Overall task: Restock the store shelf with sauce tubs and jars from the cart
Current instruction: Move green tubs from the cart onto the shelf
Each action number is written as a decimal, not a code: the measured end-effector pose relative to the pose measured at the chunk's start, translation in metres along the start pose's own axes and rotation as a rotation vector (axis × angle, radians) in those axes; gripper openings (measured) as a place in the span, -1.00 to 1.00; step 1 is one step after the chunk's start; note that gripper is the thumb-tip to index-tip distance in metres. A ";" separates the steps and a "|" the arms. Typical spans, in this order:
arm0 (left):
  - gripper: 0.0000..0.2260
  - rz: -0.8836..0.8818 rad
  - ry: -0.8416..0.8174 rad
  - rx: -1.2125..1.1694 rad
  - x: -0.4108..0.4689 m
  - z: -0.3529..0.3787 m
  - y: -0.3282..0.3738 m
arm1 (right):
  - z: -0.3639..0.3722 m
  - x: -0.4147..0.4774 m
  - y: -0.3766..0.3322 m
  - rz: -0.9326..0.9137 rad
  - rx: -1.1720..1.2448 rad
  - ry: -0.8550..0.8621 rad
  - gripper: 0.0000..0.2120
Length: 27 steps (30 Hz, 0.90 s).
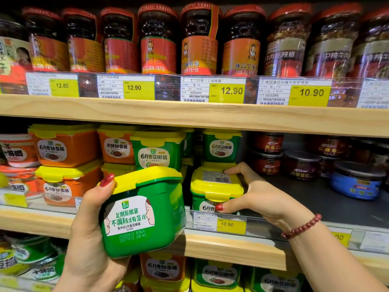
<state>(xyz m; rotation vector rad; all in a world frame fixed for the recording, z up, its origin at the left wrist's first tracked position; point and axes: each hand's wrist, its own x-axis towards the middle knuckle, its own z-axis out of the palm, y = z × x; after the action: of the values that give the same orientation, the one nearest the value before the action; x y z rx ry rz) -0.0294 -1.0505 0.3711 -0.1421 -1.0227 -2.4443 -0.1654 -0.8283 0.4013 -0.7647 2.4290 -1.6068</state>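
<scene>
My left hand holds a green sauce tub with a yellow lid, tilted, in front of the middle shelf. My right hand grips a second green tub with a yellow lid that stands at the front edge of that shelf, thumb on its front, fingers over the lid's far side. More green tubs and orange tubs are stacked behind and to the left.
Red-capped chilli jars line the top shelf above yellow price tags. Small dark jars and a blue tub sit on the right of the middle shelf, with bare dark shelf in front. Further tubs fill the shelf below.
</scene>
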 end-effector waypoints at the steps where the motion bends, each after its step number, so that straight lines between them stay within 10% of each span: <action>1: 0.07 -0.007 -0.012 0.004 -0.003 0.003 0.001 | -0.001 -0.001 0.000 -0.003 -0.022 -0.007 -0.34; 8: -0.60 -0.062 -0.187 0.011 -0.010 0.031 0.003 | -0.020 -0.019 -0.021 -0.098 -0.268 0.008 -0.30; 17: -0.59 -0.105 -0.388 -0.059 0.006 0.077 -0.017 | -0.010 -0.038 -0.025 -0.333 0.495 -0.106 -0.41; 21: -0.16 -0.206 -0.430 -0.148 0.012 0.086 -0.030 | -0.004 -0.038 -0.014 -0.309 0.654 -0.167 -0.32; 27: -0.12 -0.280 -0.496 -0.147 0.023 0.097 -0.041 | -0.008 -0.053 -0.010 -0.326 0.804 -0.221 -0.37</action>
<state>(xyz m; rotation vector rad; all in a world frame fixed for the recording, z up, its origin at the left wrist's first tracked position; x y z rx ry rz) -0.0773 -0.9671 0.4202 -0.7298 -1.1205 -2.8142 -0.1191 -0.7997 0.4049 -1.1054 1.3481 -2.2179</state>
